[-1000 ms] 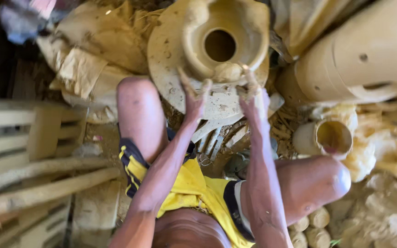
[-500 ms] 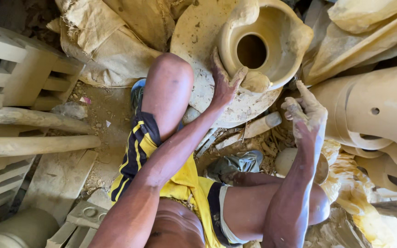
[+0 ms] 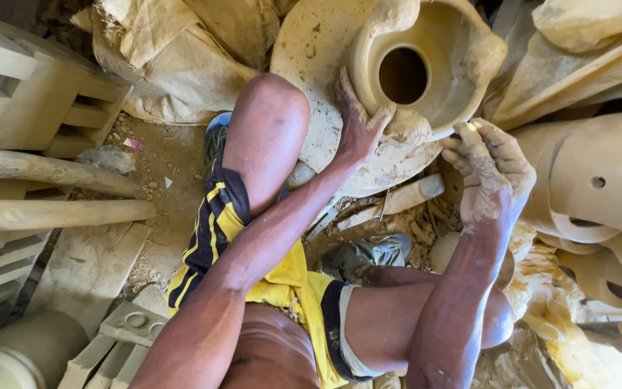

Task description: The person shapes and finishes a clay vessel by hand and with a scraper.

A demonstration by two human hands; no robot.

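Left hand [image 3: 358, 126] flat against pale, round, wet clay pot [image 3: 426, 68], upper centre, grip spread. Right hand [image 3: 491, 169] lifted just right, clay-smeared, loosely open, empty.

Left hand [image 3: 358, 126] pressing clay pot [image 3: 426, 68], clay-caked right hand [image 3: 487, 169] lifted beside it

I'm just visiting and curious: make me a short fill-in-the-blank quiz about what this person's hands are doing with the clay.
1. The left hand presses against the side of the clay ____.
2. The right hand is lifted clear of it, and is coated in ____.
3. The pot sits on a round, clay-smeared ____.
4. The person's shorts are black and ____.

Missing words: pot; clay; disc; yellow
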